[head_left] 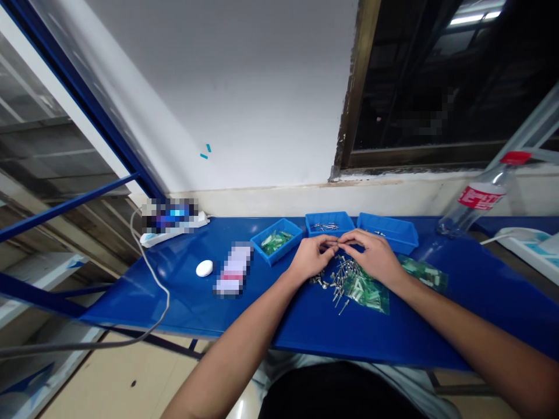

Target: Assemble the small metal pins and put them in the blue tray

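My left hand (pixel 311 256) and my right hand (pixel 370 251) meet fingertip to fingertip above the blue table (pixel 279 314). Both are closed in a pinch, and whatever lies between the fingertips is too small to make out. Below them is a loose pile of metal rivets (pixel 343 276), partly hidden by my hands. Green-tinted clear bags (pixel 371 294) of small parts lie by the pile, one under my right wrist. Just beyond my hands stand a blue bin (pixel 261 251) with green packets, another blue bin (pixel 308 228) with metal pins, and a third blue bin (pixel 404 243) holding small pieces.
A clear bottle (pixel 478 198) with a red cap stands at the back right. On the left are a white round case (pixel 204 268), a blurred-out phone (pixel 234 270) and a power strip (pixel 174 231). A grey cable (pixel 162 314) hangs over the table's left edge.
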`<state>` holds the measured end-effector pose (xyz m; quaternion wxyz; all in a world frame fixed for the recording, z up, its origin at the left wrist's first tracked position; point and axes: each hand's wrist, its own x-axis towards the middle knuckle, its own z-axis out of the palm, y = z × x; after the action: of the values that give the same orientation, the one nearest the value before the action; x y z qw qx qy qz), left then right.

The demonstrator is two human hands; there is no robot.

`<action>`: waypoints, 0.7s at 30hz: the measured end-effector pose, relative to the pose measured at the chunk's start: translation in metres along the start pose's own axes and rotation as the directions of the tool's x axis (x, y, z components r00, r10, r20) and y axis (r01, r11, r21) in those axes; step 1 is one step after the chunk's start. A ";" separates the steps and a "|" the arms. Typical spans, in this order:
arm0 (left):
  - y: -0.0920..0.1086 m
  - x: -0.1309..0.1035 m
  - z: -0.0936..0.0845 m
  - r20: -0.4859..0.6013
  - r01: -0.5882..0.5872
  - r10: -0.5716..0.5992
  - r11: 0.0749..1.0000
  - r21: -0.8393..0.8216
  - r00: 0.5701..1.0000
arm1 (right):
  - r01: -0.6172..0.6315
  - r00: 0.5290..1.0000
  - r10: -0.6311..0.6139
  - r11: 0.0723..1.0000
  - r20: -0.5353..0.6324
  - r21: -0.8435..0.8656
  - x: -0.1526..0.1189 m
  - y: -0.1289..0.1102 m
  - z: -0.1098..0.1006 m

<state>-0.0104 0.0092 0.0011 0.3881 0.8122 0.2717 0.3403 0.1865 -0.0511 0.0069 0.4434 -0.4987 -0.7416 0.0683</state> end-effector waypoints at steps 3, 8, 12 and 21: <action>-0.002 0.001 0.000 0.001 0.005 -0.005 1.000 -0.020 1.000 | -0.035 0.999 0.035 0.999 -0.012 0.012 -0.001 0.001 0.001; -0.002 0.000 -0.002 -0.008 0.026 -0.026 1.000 0.003 1.000 | -0.096 0.995 0.097 0.993 -0.012 0.065 -0.002 0.001 0.003; 0.002 0.000 -0.004 -0.009 0.015 -0.015 0.999 0.032 1.000 | -0.035 0.999 0.035 0.999 -0.009 0.018 -0.001 -0.002 0.002; 0.007 -0.002 -0.006 0.040 0.010 -0.014 0.995 0.098 0.999 | 0.075 0.996 -0.070 0.990 0.046 -0.123 -0.002 -0.002 0.001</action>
<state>-0.0150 0.0067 0.0096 0.3553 0.8354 0.2848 0.3078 0.1845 -0.0538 0.0063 0.3981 -0.4964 -0.7713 0.0162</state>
